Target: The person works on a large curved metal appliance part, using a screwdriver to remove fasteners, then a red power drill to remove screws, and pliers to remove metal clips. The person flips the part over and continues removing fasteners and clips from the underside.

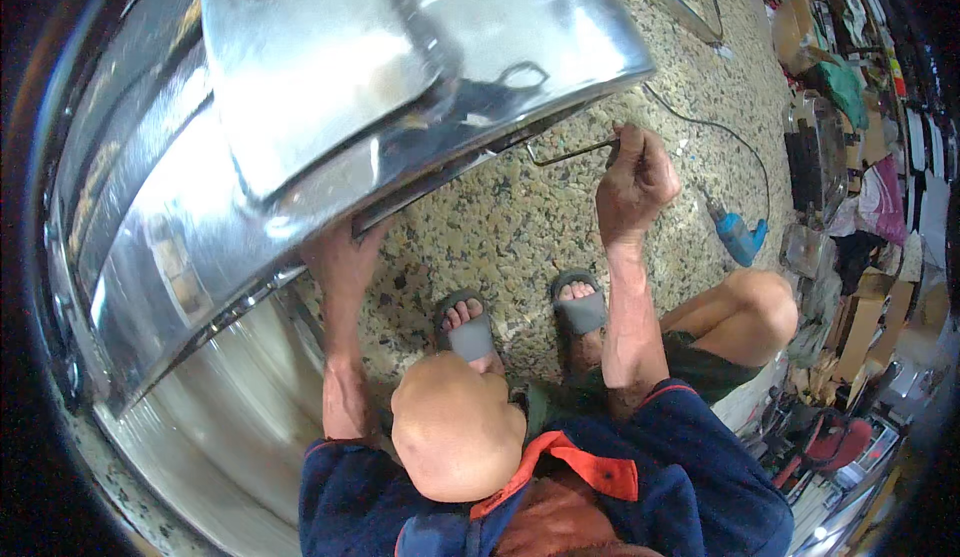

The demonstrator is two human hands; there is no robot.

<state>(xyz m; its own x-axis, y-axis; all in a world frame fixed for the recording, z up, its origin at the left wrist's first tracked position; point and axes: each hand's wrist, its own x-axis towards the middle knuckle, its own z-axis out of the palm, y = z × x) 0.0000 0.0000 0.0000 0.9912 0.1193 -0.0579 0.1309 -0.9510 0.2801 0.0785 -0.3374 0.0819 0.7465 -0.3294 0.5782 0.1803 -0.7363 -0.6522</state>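
Observation:
A large polished metal body (420, 127) with a curved, mirror-like surface fills the upper left. A flat silver plate (310, 67) is fixed on it. My right hand (637, 182) is closed round one end of a thin bent rod, which looks like a hex key (572, 156). Its short bent end points up to the underside of the metal body's lower edge; where it meets the metal is hard to make out. My left hand (345, 252) reaches beneath the same edge farther left, and its fingers are hidden under the metal.
On the speckled stone floor (490, 227) to the right lies a blue corded power tool (740, 239), its dark cable (735, 132) curving up toward the metal body. Cardboard (865, 322), cloths and mixed clutter line the right side. A metal-framed object (690, 7) stands at the top.

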